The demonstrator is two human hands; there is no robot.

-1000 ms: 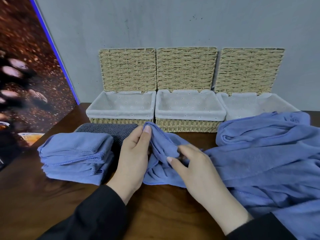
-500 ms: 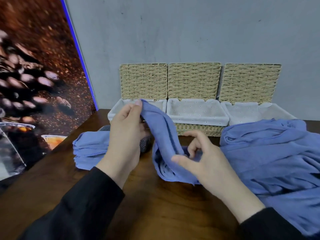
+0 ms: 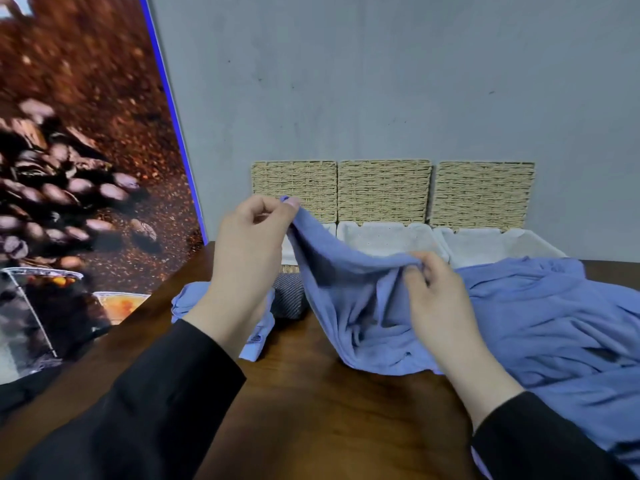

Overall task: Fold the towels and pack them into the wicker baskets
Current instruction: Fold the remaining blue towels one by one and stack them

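Observation:
A blue towel (image 3: pixel 349 292) hangs lifted off the wooden table (image 3: pixel 311 410). My left hand (image 3: pixel 249 251) pinches its upper corner, raised in front of the left wicker basket (image 3: pixel 287 254). My right hand (image 3: pixel 433 292) pinches the towel's top edge lower and to the right. Behind them stand the middle basket (image 3: pixel 384 237) and the right basket (image 3: pixel 495 244), each with a white liner and an upright woven lid. A stack of folded blue towels (image 3: pixel 256 334) and a grey folded towel (image 3: pixel 289 299) lie partly hidden behind my left arm.
A heap of loose blue towels (image 3: pixel 554 327) covers the right side of the table. A coffee-bean poster (image 3: pixel 76 188) leans along the left edge. A grey wall (image 3: pixel 381 81) rises right behind the baskets.
Both hands have lifted the blue towel higher; my left hand rose with its corner and my right hand now pinches the top edge. The camera view has tilted up.

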